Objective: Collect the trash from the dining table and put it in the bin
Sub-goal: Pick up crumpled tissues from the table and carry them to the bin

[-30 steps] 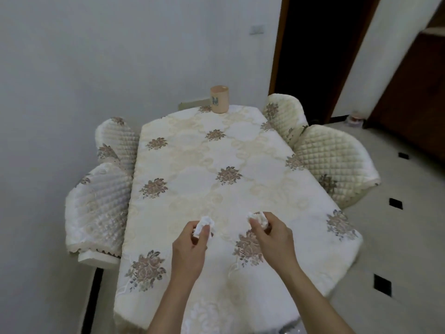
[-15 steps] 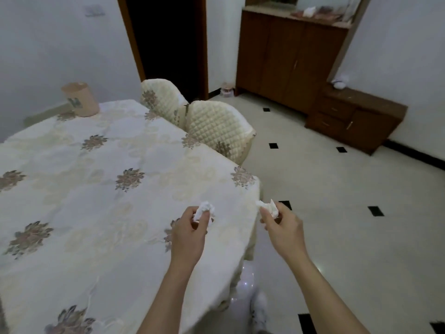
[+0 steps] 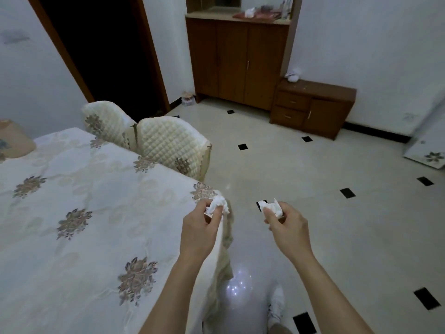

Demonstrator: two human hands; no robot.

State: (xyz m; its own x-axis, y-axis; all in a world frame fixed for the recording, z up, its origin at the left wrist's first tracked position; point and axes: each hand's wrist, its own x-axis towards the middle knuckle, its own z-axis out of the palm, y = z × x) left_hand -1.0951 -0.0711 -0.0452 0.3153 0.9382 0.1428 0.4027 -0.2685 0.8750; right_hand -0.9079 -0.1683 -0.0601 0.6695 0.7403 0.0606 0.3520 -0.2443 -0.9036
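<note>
My left hand (image 3: 201, 227) pinches a crumpled white tissue (image 3: 218, 203) over the right corner of the dining table (image 3: 72, 237), which wears a cream floral cloth. Past the table's edge, over the tiled floor, my right hand (image 3: 287, 229) holds a second crumpled white tissue (image 3: 273, 208). A tan cup-shaped container (image 3: 14, 141) stands at the table's far left edge, partly cut off. No other bin shows in the view.
Two quilted cream chairs (image 3: 168, 145) stand against the table's right side. A dark doorway (image 3: 103, 51) opens behind them. Brown cabinets (image 3: 240, 63) and a low drawer unit (image 3: 310, 108) line the far wall. Tiled floor (image 3: 337, 225) spreads to the right. A white shoe (image 3: 277, 302) shows below.
The view has swung right, away from the table toward the open floor and cabinets. Both hands keep their tissues; the right hand now hangs past the table's edge.
</note>
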